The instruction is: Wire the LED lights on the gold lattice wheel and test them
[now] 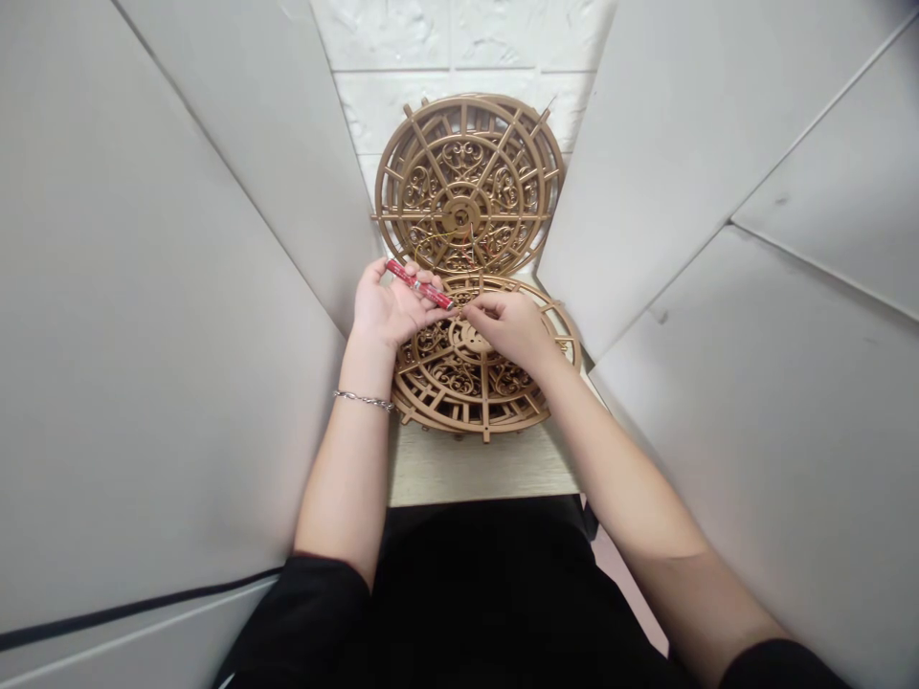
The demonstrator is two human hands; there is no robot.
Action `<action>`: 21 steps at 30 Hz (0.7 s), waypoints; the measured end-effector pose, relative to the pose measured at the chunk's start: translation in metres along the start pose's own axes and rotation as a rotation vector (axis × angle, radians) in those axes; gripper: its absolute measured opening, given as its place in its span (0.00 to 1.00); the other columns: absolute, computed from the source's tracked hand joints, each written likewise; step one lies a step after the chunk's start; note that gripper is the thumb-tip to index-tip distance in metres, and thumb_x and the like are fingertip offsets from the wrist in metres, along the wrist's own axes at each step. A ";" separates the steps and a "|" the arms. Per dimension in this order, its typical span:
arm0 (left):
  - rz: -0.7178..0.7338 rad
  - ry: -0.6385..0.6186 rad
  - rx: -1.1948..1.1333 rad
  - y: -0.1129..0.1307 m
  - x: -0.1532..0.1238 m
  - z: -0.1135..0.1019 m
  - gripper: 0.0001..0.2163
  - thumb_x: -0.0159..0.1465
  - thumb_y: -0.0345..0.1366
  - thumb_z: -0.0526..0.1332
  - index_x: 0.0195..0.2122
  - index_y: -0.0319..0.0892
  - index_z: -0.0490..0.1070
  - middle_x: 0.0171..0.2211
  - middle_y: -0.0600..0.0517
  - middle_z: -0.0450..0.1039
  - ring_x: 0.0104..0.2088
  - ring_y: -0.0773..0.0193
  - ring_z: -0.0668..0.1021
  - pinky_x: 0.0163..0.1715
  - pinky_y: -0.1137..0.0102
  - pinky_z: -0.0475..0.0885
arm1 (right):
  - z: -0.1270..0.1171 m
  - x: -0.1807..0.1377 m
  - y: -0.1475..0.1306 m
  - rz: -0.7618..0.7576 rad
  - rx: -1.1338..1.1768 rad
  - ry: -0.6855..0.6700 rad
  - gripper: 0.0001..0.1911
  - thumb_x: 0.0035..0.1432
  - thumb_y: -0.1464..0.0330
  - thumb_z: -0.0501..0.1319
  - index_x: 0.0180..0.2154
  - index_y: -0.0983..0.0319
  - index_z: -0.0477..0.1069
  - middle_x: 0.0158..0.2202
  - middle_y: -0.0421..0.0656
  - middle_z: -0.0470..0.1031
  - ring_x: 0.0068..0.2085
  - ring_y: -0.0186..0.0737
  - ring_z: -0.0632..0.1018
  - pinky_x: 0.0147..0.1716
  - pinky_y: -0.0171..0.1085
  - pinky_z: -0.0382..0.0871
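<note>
My left hand is turned palm up, with two slim red batteries lying end to end across its thumb and fingers. Close to their right end, my right hand has its thumb and forefinger pinched together; whatever is between them is too small to make out. Under both hands lies a round gold openwork frame with scrollwork, stacked on similar ones. Behind it, another stack of gold frames leans upright, with thin coloured wires hanging near its hub.
The frames rest on a pale wooden tabletop against a white brick-patterned wall. Grey panels rise close on the left and the right, leaving a narrow space for my arms.
</note>
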State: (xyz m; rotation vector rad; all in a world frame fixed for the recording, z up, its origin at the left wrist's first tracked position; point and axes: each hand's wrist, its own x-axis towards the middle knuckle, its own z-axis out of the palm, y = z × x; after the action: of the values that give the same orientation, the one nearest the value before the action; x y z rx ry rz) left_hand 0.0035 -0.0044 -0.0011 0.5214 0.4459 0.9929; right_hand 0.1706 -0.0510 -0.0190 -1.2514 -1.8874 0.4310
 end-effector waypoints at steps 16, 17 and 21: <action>0.018 0.022 0.010 -0.001 -0.001 0.002 0.16 0.60 0.44 0.42 0.20 0.41 0.56 0.19 0.53 0.64 0.25 0.67 0.74 0.34 0.60 0.73 | 0.000 0.000 0.000 -0.027 -0.176 0.013 0.15 0.55 0.63 0.51 0.27 0.62 0.73 0.20 0.39 0.68 0.23 0.30 0.62 0.25 0.33 0.50; 0.024 0.025 0.006 -0.001 0.000 0.001 0.16 0.60 0.44 0.42 0.20 0.41 0.56 0.19 0.53 0.64 0.25 0.67 0.74 0.34 0.60 0.73 | 0.000 0.000 0.000 -0.018 -0.197 0.017 0.15 0.55 0.64 0.51 0.27 0.62 0.73 0.20 0.39 0.68 0.23 0.31 0.63 0.25 0.33 0.50; 0.037 0.007 -0.017 -0.001 0.002 -0.002 0.16 0.60 0.43 0.42 0.21 0.41 0.57 0.20 0.53 0.64 0.26 0.67 0.74 0.35 0.59 0.73 | -0.001 -0.001 -0.001 -0.003 -0.226 0.028 0.15 0.55 0.64 0.50 0.27 0.61 0.73 0.21 0.40 0.69 0.24 0.31 0.64 0.25 0.33 0.50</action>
State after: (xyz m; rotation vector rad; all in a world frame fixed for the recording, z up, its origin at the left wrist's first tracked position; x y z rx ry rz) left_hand 0.0036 -0.0027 -0.0035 0.5130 0.4349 1.0328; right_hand 0.1710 -0.0527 -0.0185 -1.3928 -1.9551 0.2013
